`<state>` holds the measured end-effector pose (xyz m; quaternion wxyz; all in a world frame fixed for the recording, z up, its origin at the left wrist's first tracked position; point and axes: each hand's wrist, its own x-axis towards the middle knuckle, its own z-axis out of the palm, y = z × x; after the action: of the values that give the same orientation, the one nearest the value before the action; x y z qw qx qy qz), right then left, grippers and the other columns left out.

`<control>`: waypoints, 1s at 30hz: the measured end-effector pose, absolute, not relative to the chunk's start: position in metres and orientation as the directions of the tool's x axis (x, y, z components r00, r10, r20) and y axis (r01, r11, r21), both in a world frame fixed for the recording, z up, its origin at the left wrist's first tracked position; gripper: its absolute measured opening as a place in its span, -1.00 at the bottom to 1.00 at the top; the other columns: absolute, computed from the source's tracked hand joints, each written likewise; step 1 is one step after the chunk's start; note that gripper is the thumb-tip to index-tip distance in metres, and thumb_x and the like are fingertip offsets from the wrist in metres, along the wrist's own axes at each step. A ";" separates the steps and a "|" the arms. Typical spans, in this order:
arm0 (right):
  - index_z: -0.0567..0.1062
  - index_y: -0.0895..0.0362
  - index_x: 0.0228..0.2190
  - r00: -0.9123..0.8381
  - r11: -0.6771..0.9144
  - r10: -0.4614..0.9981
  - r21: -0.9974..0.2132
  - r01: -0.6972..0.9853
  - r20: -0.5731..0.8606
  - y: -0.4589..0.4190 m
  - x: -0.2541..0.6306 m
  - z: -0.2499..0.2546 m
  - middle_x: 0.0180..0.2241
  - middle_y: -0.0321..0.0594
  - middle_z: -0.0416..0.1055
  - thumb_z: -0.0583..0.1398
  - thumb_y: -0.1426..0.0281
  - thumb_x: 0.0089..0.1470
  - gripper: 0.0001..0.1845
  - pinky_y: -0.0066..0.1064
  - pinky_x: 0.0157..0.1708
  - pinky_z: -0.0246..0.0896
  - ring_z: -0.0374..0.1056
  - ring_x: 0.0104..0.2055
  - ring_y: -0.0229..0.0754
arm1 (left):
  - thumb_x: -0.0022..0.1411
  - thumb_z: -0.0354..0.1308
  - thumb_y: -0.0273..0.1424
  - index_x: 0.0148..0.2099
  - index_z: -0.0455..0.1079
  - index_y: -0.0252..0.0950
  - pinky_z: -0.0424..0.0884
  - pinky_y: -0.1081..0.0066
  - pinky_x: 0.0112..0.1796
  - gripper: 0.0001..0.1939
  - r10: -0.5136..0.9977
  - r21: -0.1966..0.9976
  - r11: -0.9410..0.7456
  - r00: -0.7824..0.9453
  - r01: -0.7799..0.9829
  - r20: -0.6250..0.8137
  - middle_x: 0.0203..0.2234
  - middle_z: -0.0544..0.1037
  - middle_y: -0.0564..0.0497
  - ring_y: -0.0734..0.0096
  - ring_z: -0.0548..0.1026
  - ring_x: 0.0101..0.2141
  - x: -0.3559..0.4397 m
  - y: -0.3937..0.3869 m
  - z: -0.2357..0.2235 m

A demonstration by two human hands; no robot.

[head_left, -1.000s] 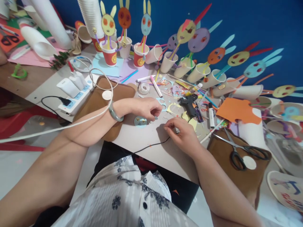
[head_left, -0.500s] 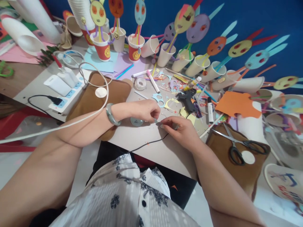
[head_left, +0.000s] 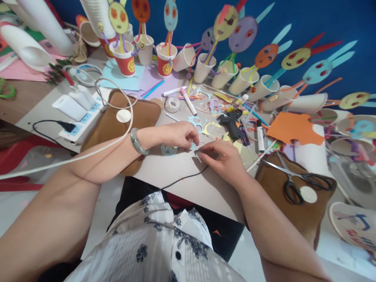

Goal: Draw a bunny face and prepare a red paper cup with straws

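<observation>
Bent over the table, my left hand (head_left: 185,135) has its thumb and forefinger drawn together, with a tiny pale-blue bit at the tips. Just to its right, my right hand (head_left: 225,157) pinches thumb against fingers; whatever lies between them is too small to name. The fingertips of both hands are close together but apart. A light-blue paper disc (head_left: 168,150) with a drawn face lies partly under my left wrist. From beneath my right hand a thin black cord (head_left: 183,181) runs to the table's front edge.
Behind the hands lie paper scraps (head_left: 212,128), a black glue gun (head_left: 233,124), a tape roll (head_left: 172,104) and markers (head_left: 260,136). Scissors (head_left: 293,182) rest on a brown pad at right. Paper cups with paper-faced figures (head_left: 205,67) line the back; a power strip (head_left: 85,121) stands left.
My right hand has moved left, its fingertips now close to my left hand's. My left hand has stayed near the same spot. The view has shifted slightly.
</observation>
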<state>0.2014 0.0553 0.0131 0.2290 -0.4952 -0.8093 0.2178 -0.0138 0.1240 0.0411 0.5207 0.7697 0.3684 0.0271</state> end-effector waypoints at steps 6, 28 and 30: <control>0.55 0.04 -0.39 -0.362 0.402 0.912 -0.607 0.686 0.194 0.052 0.197 0.016 -0.37 -0.18 0.57 0.28 0.23 0.14 -0.84 -0.20 -0.19 0.22 0.43 -0.30 -0.08 | 0.03 0.06 -0.69 0.05 0.36 -0.42 0.40 0.51 -0.51 -0.51 0.546 0.914 0.007 0.765 0.405 -0.343 -0.65 0.47 0.17 0.46 0.53 -0.60 -0.014 0.119 0.041; 0.59 0.08 -0.29 -0.503 0.524 0.852 -0.221 0.823 0.149 0.054 0.207 0.008 -0.32 -0.13 0.48 0.25 0.29 0.17 -0.86 -0.19 -0.18 -0.04 0.31 -0.19 0.00 | 0.11 0.14 -0.51 -0.45 0.52 -0.35 0.10 0.41 -0.47 -0.85 0.660 0.551 -0.501 0.707 0.667 -0.256 -0.62 0.41 0.06 0.51 0.24 -0.56 -0.008 0.112 0.042; 0.58 0.11 -0.28 -0.507 0.522 0.853 -0.192 0.831 0.126 0.054 0.203 0.006 -0.29 -0.10 0.48 0.25 0.31 0.18 -0.86 -0.19 -0.19 -0.06 0.30 -0.17 0.02 | 0.12 0.15 -0.49 -0.40 0.54 -0.34 0.12 0.40 -0.44 -0.87 0.677 0.526 -0.497 0.688 0.690 -0.263 -0.55 0.47 0.03 0.48 0.29 -0.51 -0.007 0.112 0.042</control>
<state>0.2033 0.0542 0.0062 0.1023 -0.4860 -0.8663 0.0533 -0.0066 0.1118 0.0421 0.3091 0.8650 0.3951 -0.0109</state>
